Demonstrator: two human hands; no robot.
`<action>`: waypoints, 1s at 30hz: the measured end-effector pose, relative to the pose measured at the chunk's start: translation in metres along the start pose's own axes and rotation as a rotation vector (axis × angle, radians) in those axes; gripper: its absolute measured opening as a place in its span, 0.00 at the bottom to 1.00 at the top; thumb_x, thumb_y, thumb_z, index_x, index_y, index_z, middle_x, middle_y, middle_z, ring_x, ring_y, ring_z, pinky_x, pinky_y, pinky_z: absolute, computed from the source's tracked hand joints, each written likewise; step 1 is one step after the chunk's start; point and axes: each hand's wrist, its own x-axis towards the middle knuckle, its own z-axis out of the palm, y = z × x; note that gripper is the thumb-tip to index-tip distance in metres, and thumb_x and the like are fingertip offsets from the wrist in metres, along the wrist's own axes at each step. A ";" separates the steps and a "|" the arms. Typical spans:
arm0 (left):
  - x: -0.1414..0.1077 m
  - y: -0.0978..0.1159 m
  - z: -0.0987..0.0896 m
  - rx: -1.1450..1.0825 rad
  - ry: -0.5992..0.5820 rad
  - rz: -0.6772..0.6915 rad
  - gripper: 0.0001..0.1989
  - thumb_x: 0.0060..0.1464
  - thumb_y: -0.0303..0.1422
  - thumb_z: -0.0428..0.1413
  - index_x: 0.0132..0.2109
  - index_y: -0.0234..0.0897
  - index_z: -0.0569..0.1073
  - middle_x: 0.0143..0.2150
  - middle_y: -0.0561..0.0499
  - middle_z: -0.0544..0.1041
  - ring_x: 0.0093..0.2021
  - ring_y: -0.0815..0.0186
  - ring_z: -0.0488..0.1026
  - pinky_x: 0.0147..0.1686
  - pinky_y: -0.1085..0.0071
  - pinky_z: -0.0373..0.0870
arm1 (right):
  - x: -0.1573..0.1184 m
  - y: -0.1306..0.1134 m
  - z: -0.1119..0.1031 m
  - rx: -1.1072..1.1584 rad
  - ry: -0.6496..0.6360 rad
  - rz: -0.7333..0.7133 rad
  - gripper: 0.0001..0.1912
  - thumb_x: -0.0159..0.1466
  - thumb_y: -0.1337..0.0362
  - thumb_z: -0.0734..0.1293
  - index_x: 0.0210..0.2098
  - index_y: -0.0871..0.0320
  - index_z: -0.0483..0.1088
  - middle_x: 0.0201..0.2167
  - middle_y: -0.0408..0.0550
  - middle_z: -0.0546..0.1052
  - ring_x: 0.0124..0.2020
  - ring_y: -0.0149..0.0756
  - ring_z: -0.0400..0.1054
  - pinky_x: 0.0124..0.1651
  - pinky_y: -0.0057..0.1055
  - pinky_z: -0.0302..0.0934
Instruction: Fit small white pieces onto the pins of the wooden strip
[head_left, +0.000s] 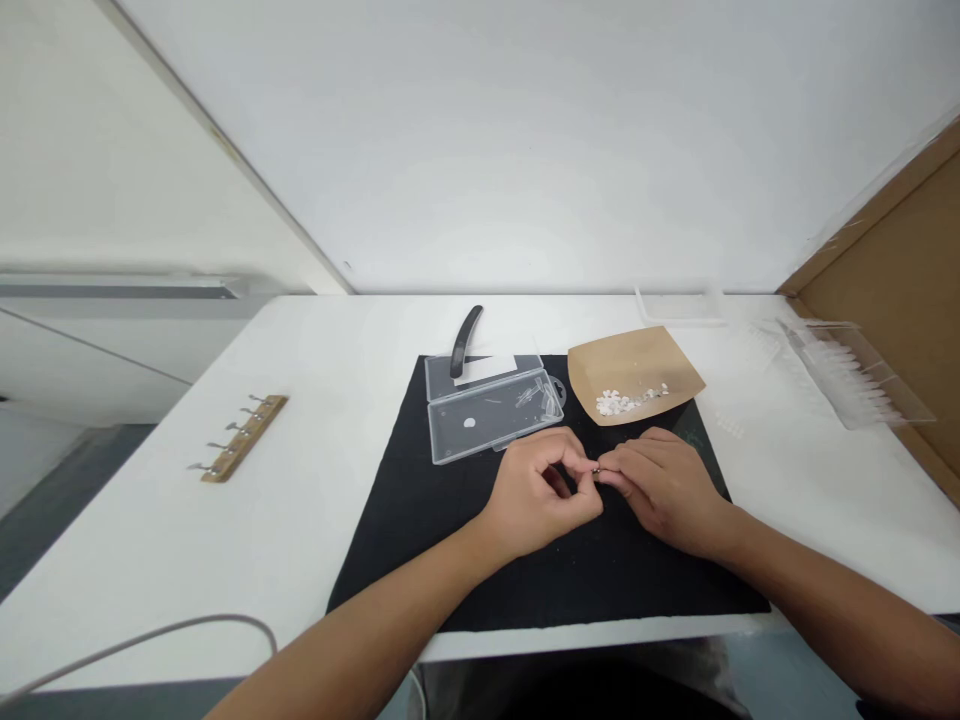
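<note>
My left hand (546, 488) and my right hand (667, 488) meet fingertip to fingertip over a black mat (420, 550). Between their pinched fingers is a tiny dark, shiny piece (597, 471), too small and too covered to name. Just beyond the left hand lies an open clear plastic case (487, 408) with a round white bit and some clear slivers inside. A curved black nail file (466, 342) rests across its lid. Behind the right hand, a brown cardboard tray (626, 358) holds many small white pieces (616, 402).
On the left stands a wooden strip (246, 438) with several metal clips sticking out. A clear box of nail tips (855, 375) and a clear tray (679, 305) sit at the right and back. A grey cable (187, 624) crosses the front left edge.
</note>
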 end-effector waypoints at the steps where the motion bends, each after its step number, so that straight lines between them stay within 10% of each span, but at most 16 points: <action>1: 0.000 0.000 -0.001 -0.034 -0.024 -0.038 0.04 0.50 0.24 0.62 0.30 0.34 0.75 0.28 0.51 0.76 0.22 0.73 0.72 0.18 0.82 0.64 | 0.000 0.000 -0.001 0.027 -0.009 0.013 0.12 0.78 0.65 0.60 0.40 0.58 0.73 0.29 0.43 0.79 0.28 0.31 0.68 0.37 0.34 0.51; 17: 0.000 -0.003 -0.003 -0.489 -0.168 -0.399 0.14 0.50 0.35 0.71 0.32 0.30 0.76 0.31 0.51 0.74 0.25 0.68 0.79 0.15 0.80 0.74 | 0.003 -0.004 -0.010 0.314 -0.143 0.183 0.17 0.79 0.60 0.58 0.39 0.55 0.73 0.30 0.40 0.78 0.28 0.30 0.65 0.38 0.31 0.55; 30: 0.002 -0.005 -0.004 -0.273 -0.159 -0.085 0.04 0.54 0.28 0.66 0.34 0.32 0.79 0.32 0.48 0.77 0.25 0.74 0.71 0.17 0.83 0.63 | 0.002 0.008 -0.013 -0.047 0.032 -0.109 0.11 0.77 0.63 0.62 0.41 0.58 0.74 0.25 0.41 0.74 0.27 0.31 0.65 0.37 0.33 0.53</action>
